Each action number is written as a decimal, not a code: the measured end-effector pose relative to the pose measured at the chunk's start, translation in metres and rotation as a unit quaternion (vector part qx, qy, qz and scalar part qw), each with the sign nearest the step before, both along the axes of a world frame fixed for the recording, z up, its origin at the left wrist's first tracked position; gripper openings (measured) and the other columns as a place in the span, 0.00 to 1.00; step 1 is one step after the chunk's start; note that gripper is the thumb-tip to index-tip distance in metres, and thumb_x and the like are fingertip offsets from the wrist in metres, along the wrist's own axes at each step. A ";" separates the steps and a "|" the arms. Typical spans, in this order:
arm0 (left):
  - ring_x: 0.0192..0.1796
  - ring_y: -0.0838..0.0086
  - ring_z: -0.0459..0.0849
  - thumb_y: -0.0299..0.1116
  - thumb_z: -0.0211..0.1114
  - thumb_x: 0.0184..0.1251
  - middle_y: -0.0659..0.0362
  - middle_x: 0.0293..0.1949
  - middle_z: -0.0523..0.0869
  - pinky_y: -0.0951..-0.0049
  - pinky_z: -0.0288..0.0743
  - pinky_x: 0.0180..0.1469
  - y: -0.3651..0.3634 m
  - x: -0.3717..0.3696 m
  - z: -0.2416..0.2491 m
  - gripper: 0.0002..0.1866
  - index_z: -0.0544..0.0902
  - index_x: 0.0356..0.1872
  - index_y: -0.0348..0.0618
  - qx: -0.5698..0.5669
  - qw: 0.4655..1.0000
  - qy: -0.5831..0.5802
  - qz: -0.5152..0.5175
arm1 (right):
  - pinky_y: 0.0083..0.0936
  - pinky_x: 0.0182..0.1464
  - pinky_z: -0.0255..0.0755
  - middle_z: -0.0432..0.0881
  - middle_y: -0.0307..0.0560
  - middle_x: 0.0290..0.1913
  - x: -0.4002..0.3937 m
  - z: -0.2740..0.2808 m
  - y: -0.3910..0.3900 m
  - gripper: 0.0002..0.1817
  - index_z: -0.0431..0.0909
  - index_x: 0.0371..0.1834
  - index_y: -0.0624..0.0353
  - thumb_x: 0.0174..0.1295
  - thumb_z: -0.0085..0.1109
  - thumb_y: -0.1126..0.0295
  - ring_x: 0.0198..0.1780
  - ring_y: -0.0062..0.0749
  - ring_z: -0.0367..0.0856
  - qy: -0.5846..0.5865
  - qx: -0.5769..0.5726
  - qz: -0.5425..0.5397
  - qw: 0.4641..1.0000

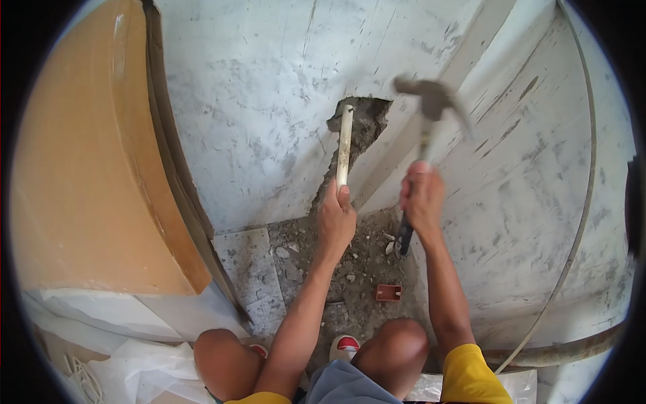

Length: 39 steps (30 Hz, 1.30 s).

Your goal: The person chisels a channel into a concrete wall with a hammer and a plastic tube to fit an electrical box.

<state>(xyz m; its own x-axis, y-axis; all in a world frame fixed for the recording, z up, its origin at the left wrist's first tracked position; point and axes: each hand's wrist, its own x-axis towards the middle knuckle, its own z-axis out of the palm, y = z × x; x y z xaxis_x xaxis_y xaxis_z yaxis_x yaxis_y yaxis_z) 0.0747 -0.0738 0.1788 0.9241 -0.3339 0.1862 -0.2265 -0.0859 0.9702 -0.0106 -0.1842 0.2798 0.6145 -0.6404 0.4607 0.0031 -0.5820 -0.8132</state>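
Note:
My left hand [335, 222] is closed round the lower part of a white plastic pipe [345, 145], which stands nearly upright. The pipe's upper end lies in front of a ragged hole [373, 121] broken into the wall; its lower end is hidden by my hand. To the right, my right hand [424, 200] grips a claw hammer [435, 101] by its handle. The hammer's head is raised level with the hole, apart from the pipe and blurred by motion. From the hole a rough channel runs down to the floor.
Rubble [293, 269] covers the floor at the wall's foot, with a small red-brown electrical box [388, 293] on it. A large tan panel [87, 161] stands at left. Plastic sheeting [155, 370] lies at lower left. A thin cable [587, 202] hangs along the right wall.

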 end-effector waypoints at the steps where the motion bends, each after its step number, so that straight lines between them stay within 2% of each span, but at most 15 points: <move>1: 0.43 0.50 0.84 0.40 0.47 0.82 0.44 0.39 0.84 0.56 0.74 0.46 0.000 0.002 0.004 0.20 0.72 0.67 0.42 0.017 0.999 0.028 -0.016 | 0.22 0.21 0.63 0.72 0.36 0.19 -0.009 0.018 0.008 0.29 0.70 0.30 0.57 0.76 0.39 0.42 0.18 0.25 0.70 -0.066 -0.018 0.026 0.997; 3: 0.41 0.51 0.83 0.40 0.47 0.82 0.44 0.38 0.83 0.56 0.74 0.46 -0.002 0.003 -0.002 0.20 0.72 0.66 0.42 0.018 0.999 0.028 -0.009 | 0.22 0.21 0.64 0.72 0.36 0.19 -0.018 0.041 0.023 0.30 0.71 0.29 0.57 0.76 0.39 0.41 0.18 0.25 0.70 -0.126 -0.031 0.050 0.990; 5: 0.39 0.52 0.82 0.40 0.47 0.82 0.45 0.37 0.83 0.57 0.73 0.45 -0.004 0.004 -0.007 0.20 0.73 0.65 0.41 0.019 1.000 0.020 -0.004 | 0.22 0.21 0.65 0.69 0.40 0.18 -0.010 0.054 0.033 0.29 0.72 0.37 0.58 0.76 0.39 0.41 0.18 0.24 0.69 -0.363 -0.064 0.105 0.924; 7: 0.37 0.52 0.80 0.40 0.47 0.82 0.46 0.35 0.82 0.57 0.73 0.45 -0.007 0.003 -0.012 0.19 0.73 0.64 0.41 -0.020 0.999 -0.029 0.030 | 0.25 0.22 0.66 0.69 0.38 0.18 0.005 -0.014 -0.012 0.28 0.70 0.35 0.57 0.76 0.40 0.41 0.19 0.24 0.69 -0.206 -0.126 0.049 0.969; 9: 0.38 0.52 0.81 0.40 0.47 0.82 0.45 0.35 0.82 0.57 0.73 0.45 -0.002 0.002 0.000 0.19 0.73 0.64 0.40 -0.023 1.000 -0.004 0.002 | 0.24 0.20 0.65 0.68 0.36 0.18 0.032 -0.043 -0.024 0.29 0.70 0.33 0.58 0.75 0.42 0.41 0.18 0.22 0.69 0.109 -0.149 0.015 0.983; 12: 0.39 0.51 0.81 0.40 0.48 0.81 0.44 0.36 0.82 0.58 0.72 0.46 -0.002 0.007 0.004 0.19 0.74 0.62 0.38 -0.019 1.000 -0.007 -0.003 | 0.23 0.18 0.63 0.67 0.34 0.18 0.011 -0.035 -0.029 0.30 0.69 0.30 0.58 0.75 0.43 0.40 0.17 0.20 0.68 0.106 -0.014 0.027 0.994; 18: 0.37 0.51 0.79 0.39 0.48 0.81 0.46 0.34 0.81 0.58 0.72 0.45 -0.004 0.009 -0.011 0.18 0.74 0.60 0.38 -0.011 1.000 0.003 -0.002 | 0.21 0.18 0.63 0.71 0.39 0.18 -0.018 0.049 0.028 0.29 0.72 0.32 0.60 0.77 0.40 0.44 0.17 0.21 0.67 -0.190 -0.115 0.077 0.972; 20: 0.37 0.53 0.79 0.39 0.48 0.81 0.47 0.34 0.81 0.59 0.72 0.44 -0.004 0.008 -0.008 0.18 0.74 0.60 0.37 -0.004 1.000 0.030 0.003 | 0.21 0.21 0.65 0.69 0.40 0.17 -0.001 0.051 0.033 0.26 0.73 0.34 0.61 0.78 0.42 0.47 0.20 0.24 0.70 -0.444 -0.063 0.143 0.882; 21: 0.37 0.53 0.79 0.39 0.48 0.81 0.47 0.34 0.81 0.59 0.72 0.44 0.000 0.008 -0.004 0.18 0.74 0.60 0.37 -0.003 1.000 0.030 0.001 | 0.22 0.24 0.68 0.67 0.37 0.16 0.003 0.008 0.001 0.25 0.72 0.34 0.60 0.77 0.43 0.48 0.23 0.25 0.72 -0.225 -0.168 0.021 0.960; 23: 0.52 0.39 0.81 0.41 0.47 0.80 0.38 0.48 0.84 0.48 0.73 0.52 0.008 0.008 0.009 0.22 0.70 0.68 0.40 0.015 0.998 0.033 -0.047 | 0.23 0.21 0.67 0.66 0.36 0.16 0.034 -0.046 -0.028 0.23 0.69 0.33 0.59 0.77 0.44 0.49 0.19 0.25 0.70 0.184 -0.206 -0.048 0.960; 24: 0.52 0.39 0.81 0.41 0.47 0.80 0.38 0.48 0.84 0.48 0.73 0.52 0.008 0.006 0.006 0.22 0.70 0.68 0.40 0.010 0.998 0.029 -0.051 | 0.23 0.21 0.67 0.66 0.36 0.16 0.026 -0.048 -0.031 0.23 0.69 0.33 0.59 0.77 0.44 0.49 0.19 0.25 0.70 0.181 -0.209 -0.053 0.960; 26: 0.51 0.38 0.81 0.40 0.48 0.80 0.38 0.48 0.84 0.47 0.72 0.51 0.008 0.021 -0.006 0.22 0.70 0.67 0.40 0.002 0.999 0.023 -0.046 | 0.25 0.18 0.66 0.70 0.40 0.18 0.024 -0.043 -0.033 0.23 0.68 0.35 0.59 0.77 0.43 0.49 0.16 0.24 0.72 0.089 0.135 -0.004 0.987; 31: 0.42 0.54 0.84 0.46 0.46 0.81 0.44 0.39 0.84 0.60 0.75 0.47 0.007 0.009 -0.024 0.24 0.72 0.66 0.39 0.026 0.999 -0.008 -0.024 | 0.21 0.16 0.63 0.69 0.37 0.18 -0.024 0.014 -0.010 0.23 0.66 0.30 0.59 0.78 0.44 0.51 0.13 0.22 0.67 -0.104 0.020 -0.039 0.994; 34: 0.41 0.47 0.87 0.44 0.49 0.80 0.40 0.39 0.86 0.55 0.79 0.42 0.004 -0.016 -0.045 0.25 0.71 0.68 0.38 -0.049 0.995 -0.087 -0.017 | 0.20 0.18 0.64 0.72 0.39 0.23 -0.043 0.020 -0.008 0.17 0.68 0.38 0.60 0.78 0.48 0.57 0.14 0.19 0.67 -0.173 0.018 0.008 0.985; 39: 0.45 0.47 0.88 0.50 0.47 0.80 0.39 0.43 0.87 0.57 0.81 0.44 0.003 -0.058 -0.060 0.29 0.70 0.68 0.36 -0.070 0.985 -0.078 -0.134 | 0.19 0.17 0.66 0.85 0.58 0.39 -0.045 0.000 -0.011 0.29 0.73 0.54 0.71 0.72 0.55 0.48 0.15 0.17 0.68 -0.164 0.048 -0.019 0.985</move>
